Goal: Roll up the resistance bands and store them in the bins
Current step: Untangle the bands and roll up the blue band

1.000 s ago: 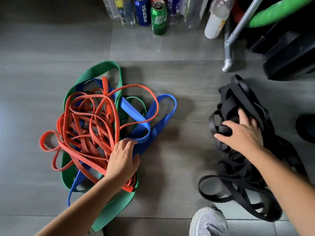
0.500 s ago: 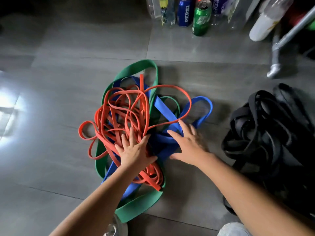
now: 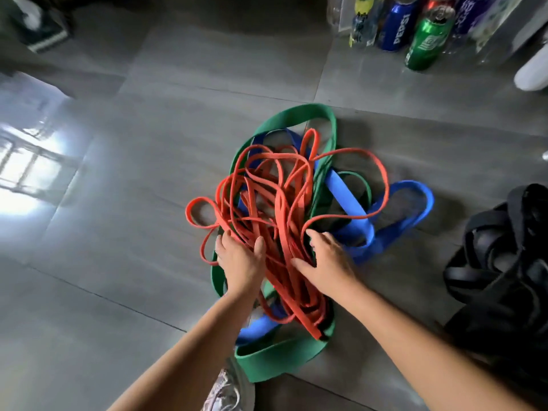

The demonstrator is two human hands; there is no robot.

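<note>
On the middle of the grey tiled floor sprawls a tangle, wide green rubber band, blue rubber band, thin orange rubber bands — black rubber bands heaped at the right edge — with left hand and right hand flat, fingers spread, on the orange.

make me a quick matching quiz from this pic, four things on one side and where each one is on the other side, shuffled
Things
1. orange bands
2. black bands
3. green can
4. shoe

Places
A. far right of the floor, in a heap of their own
B. under the left hand and the right hand, on top of the coloured pile
C. bottom edge of the view, next to the green band
D. top right, standing beside the blue can

Pairs: 1-B, 2-A, 3-D, 4-C
</note>
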